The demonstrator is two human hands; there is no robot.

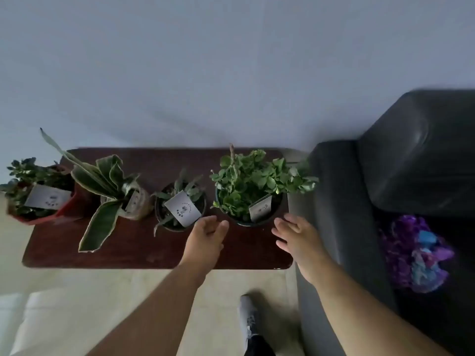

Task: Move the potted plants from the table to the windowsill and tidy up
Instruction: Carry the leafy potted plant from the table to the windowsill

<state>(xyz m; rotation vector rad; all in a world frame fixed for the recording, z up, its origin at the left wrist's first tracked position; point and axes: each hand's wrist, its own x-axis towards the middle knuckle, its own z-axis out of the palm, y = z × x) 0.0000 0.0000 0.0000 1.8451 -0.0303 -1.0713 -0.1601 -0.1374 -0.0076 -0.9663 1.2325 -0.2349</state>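
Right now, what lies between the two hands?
In the head view, only bare dark tabletop lies between the left hand and the right hand; the bushy potted plant stands just beyond the gap.

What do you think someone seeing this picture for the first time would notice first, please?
Probably the row of four potted plants on the dark wooden table, above all the bushy green plant at the right end. Both open hands reach toward it, the left hand on one side of its pot and the right hand on the other. A purple and blue bundle on the black sofa at the right also stands out.
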